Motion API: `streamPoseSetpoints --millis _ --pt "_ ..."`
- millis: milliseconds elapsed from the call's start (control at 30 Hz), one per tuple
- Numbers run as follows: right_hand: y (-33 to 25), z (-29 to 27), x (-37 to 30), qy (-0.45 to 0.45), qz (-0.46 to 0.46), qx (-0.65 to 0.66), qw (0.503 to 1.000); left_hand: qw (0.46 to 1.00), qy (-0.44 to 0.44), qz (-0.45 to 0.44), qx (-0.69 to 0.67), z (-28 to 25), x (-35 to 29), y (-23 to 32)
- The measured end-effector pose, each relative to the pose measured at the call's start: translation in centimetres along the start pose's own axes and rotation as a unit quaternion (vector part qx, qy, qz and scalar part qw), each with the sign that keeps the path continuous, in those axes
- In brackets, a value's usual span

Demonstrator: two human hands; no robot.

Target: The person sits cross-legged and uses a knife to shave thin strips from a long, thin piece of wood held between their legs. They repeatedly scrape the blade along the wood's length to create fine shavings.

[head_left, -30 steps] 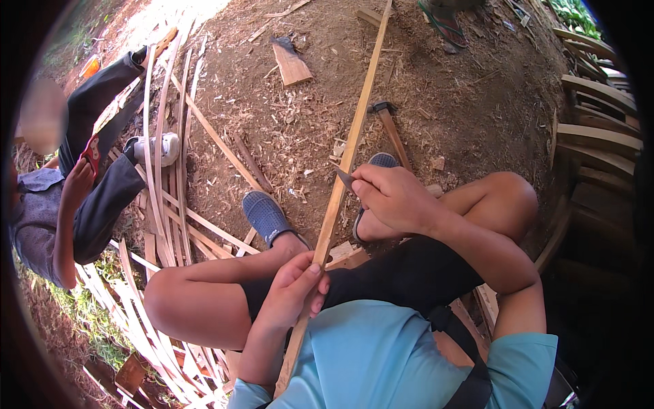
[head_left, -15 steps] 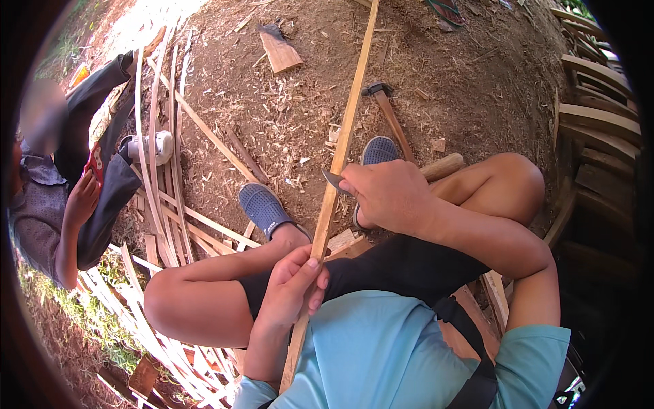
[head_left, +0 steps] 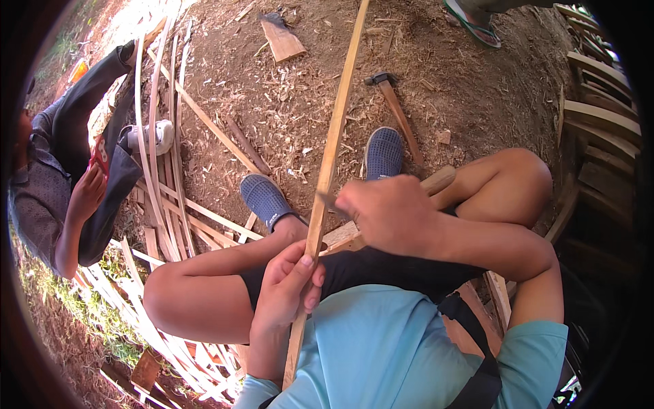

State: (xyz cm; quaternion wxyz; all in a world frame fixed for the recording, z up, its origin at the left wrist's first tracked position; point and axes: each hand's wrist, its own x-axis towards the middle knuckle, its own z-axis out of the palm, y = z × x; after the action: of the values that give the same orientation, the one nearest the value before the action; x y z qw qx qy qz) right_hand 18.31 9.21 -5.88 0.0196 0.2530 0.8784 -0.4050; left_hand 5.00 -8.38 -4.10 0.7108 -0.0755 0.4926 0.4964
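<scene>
While the left hand (head_left: 286, 281) pinches a long wooden strip (head_left: 337, 129) between thumb and curled fingers, the right hand (head_left: 402, 217) is closed in a fist around a small knife (head_left: 332, 202), handle hidden by the fingers. Dark blade points left and meets the strip's right edge, just above the left hand's hold. Strip runs slantwise from the top of the view, between the feet, down over the lap, lower end against the light blue shirt (head_left: 381, 341).

Person sits with knees spread, black shorts (head_left: 378, 269), blue perforated clogs (head_left: 262, 198) on both feet. Pale wooden block (head_left: 344, 237) near the strip, between the legs. Hammer (head_left: 400, 114) with wooden handle lies on the dirt just beyond the right foot; rounded wood piece (head_left: 438, 180) beside the right shin. Wedge-shaped offcut (head_left: 283, 39), dark at one end, farther out among shavings.

Left side: loose thin slats (head_left: 155, 150) lie crossed; beyond them a seated co-worker (head_left: 48, 184) in dark clothes holds a red object (head_left: 101, 160), kind unclear. Right side: stacked curved wooden pieces (head_left: 603, 116). Top right: someone's foot in a green-strapped flip-flop (head_left: 485, 34).
</scene>
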Motion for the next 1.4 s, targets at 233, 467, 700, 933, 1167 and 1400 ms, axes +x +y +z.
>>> streamPoseSetpoints --millis 233,467,700,933,1167,1400 --pt "1.1 -1.9 1.5 0.021 0.051 -0.081 0.995 1.000 -0.015 -0.012 0.000 -0.9 0.5 -0.3" --pt "1.2 1.1 1.0 0.014 0.002 -0.135 0.991 0.997 -0.028 -0.031 0.070 -0.2 0.3 -0.2" --pt "1.1 1.8 0.9 0.007 -0.019 -0.126 0.992 0.993 0.008 -0.006 0.117 -0.2 0.3 -0.2" --pt "-1.2 1.6 0.1 0.017 -0.058 -0.099 0.993 0.994 -0.001 -0.009 0.106 -0.3 0.7 -0.7" --pt "0.2 1.4 1.5 0.013 -0.017 -0.134 0.991 0.991 0.003 -0.005 0.134 -0.2 0.6 -0.6" --pt "1.1 1.5 1.3 0.009 -0.014 -0.143 0.990 0.989 0.002 -0.009 0.146 0.0 0.5 -0.5"
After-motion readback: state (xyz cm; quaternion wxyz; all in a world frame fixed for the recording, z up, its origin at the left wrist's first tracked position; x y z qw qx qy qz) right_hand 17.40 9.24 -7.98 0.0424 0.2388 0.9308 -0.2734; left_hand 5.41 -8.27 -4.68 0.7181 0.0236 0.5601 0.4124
